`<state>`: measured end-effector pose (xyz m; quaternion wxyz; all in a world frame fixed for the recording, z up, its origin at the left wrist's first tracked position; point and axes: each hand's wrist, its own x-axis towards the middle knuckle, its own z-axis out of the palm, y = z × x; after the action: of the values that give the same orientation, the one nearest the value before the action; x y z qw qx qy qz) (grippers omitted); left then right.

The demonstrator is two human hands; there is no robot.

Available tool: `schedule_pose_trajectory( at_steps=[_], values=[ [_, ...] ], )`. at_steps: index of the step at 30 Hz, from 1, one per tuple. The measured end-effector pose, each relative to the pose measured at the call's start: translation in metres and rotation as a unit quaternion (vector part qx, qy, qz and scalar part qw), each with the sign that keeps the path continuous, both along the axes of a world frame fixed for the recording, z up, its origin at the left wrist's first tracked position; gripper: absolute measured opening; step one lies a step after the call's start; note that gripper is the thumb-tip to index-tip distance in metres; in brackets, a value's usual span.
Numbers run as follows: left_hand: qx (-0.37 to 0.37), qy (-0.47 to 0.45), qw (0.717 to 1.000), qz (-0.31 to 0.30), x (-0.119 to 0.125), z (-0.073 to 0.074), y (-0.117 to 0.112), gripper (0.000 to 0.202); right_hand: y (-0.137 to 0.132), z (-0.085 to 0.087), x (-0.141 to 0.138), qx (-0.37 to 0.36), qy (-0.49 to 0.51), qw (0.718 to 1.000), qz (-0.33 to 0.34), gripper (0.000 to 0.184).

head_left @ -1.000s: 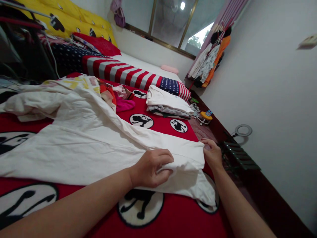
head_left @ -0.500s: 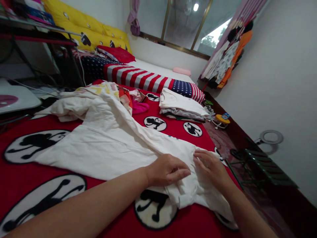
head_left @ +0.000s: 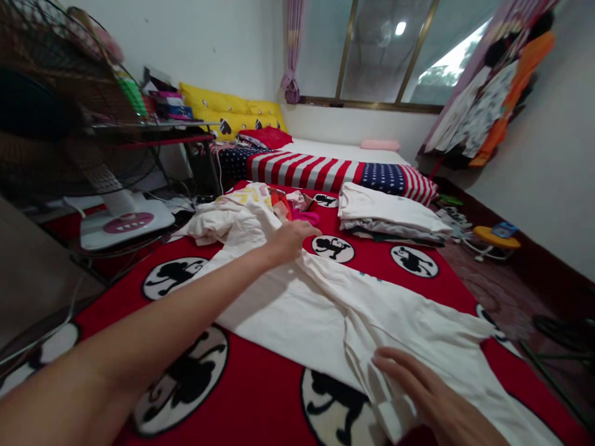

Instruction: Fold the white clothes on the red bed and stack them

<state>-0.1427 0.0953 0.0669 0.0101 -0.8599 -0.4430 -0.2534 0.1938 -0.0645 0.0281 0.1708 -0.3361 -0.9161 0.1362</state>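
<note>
A white shirt [head_left: 279, 310] lies spread across the red blanket, with a long fold running along it and a narrow hemmed end near the front. My left hand [head_left: 289, 243] reaches out to the shirt's far edge and is closed on the fold there; one finger sticks out to the right, and the thumb is hidden. Over the near right part of the shirt, my right hand [head_left: 430, 390] rests with its fingers stretched and close to flat on the cloth. Behind the shirt is a folded stack of clothes [head_left: 388, 214], a white one on top.
Rumpled clothes [head_left: 211, 220] heap at the far left of the red blanket [head_left: 260, 378]. A fan [head_left: 125, 217] stands at the left beside a cluttered desk [head_left: 162, 137]. Beyond is a bed with a flag-patterned cover [head_left: 302, 168]. A yellow stool [head_left: 495, 237] is at right.
My left hand has moved away from my right hand, out to the shirt's far edge. My right hand stays on the near part, flatter now. The view has turned left.
</note>
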Motion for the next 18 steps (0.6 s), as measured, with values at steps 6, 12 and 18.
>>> schedule_pose_trajectory(
  at_steps=[6,12,18],
  values=[
    [0.003,0.251,0.962,0.106,-0.089,0.028,0.033,0.054,0.001,-0.018,0.009,0.093,0.079,0.990,-0.065,0.059],
    [0.008,0.287,0.952,0.108,-0.107,0.042,0.031,0.032,0.012,-0.014,0.015,-0.015,0.139,0.976,-0.167,0.023],
    [0.074,0.285,0.949,0.115,-0.115,0.053,0.016,0.034,0.042,0.009,0.045,-0.052,0.223,0.917,-0.326,0.023]
  ],
)
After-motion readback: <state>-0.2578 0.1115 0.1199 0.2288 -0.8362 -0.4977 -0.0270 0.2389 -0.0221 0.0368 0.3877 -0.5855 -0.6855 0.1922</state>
